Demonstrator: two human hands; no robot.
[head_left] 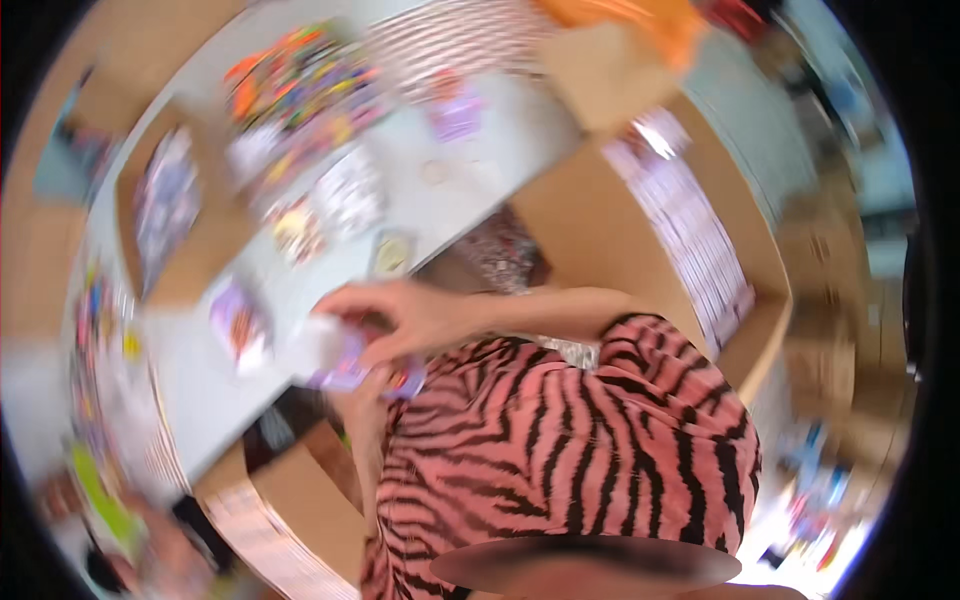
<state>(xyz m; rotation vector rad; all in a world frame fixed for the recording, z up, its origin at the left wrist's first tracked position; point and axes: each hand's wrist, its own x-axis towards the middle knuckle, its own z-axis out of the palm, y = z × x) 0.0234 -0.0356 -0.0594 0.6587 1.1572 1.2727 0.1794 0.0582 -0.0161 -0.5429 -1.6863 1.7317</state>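
Both my hands are at a small purple-and-white package (345, 352) just above the table's near edge, close to my striped top. From the right, my right hand (415, 318) curls its fingers and thumb around the upper part of it. Below, my left hand (372, 392) grips its lower purple edge, partly hidden behind the right hand. Motion blur hides the package's details. A similar purple package (240, 325) lies on the table to the left, and another (457, 115) farther back. A small pale square item (393, 253) rests near the table edge.
An open cardboard box (575, 215) on the right holds a row of purple-white packages. Another box (215, 250) stands at the table's left with clear bags. Colourful packets (310, 95) and small white packets (350, 190) lie in heaps. Another box (315, 500) sits lower left, near another person.
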